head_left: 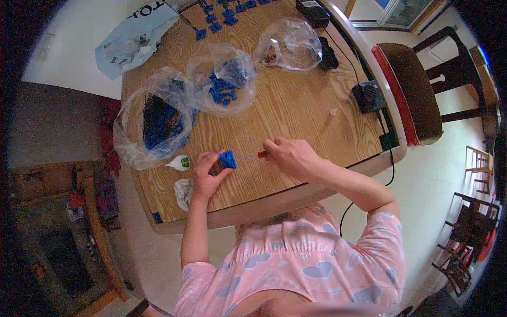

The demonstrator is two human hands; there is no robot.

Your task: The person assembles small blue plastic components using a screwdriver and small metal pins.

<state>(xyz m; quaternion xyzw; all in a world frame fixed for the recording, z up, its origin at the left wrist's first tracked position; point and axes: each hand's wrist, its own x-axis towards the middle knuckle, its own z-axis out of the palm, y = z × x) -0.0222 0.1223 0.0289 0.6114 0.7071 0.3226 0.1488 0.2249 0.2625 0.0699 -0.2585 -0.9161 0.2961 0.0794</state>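
We see the left hand [207, 171] closed in a pinch grip on a small blue part [228, 159], held just above the near edge of the wooden worktop [296, 113]. The right hand [289, 156] has its grip closed round a screwdriver [253, 156] with a red handle; the thin shaft runs level to the left and its tip meets the blue part. The two hands sit near each other, joined only through the tool.

Just left of the left hand lie a small white tube [178, 162] and a crumpled white scrap [184, 192] at the worktop's edge. Further back stand three clear bags: one [153, 119] with dark and blue parts, one [222, 79] with blue parts, one [289, 45] nearly empty. Loose blue parts [219, 16] lie at the far edge. A black adapter [368, 96] with its cable sits at the right rim, beside a brown chair [414, 87].
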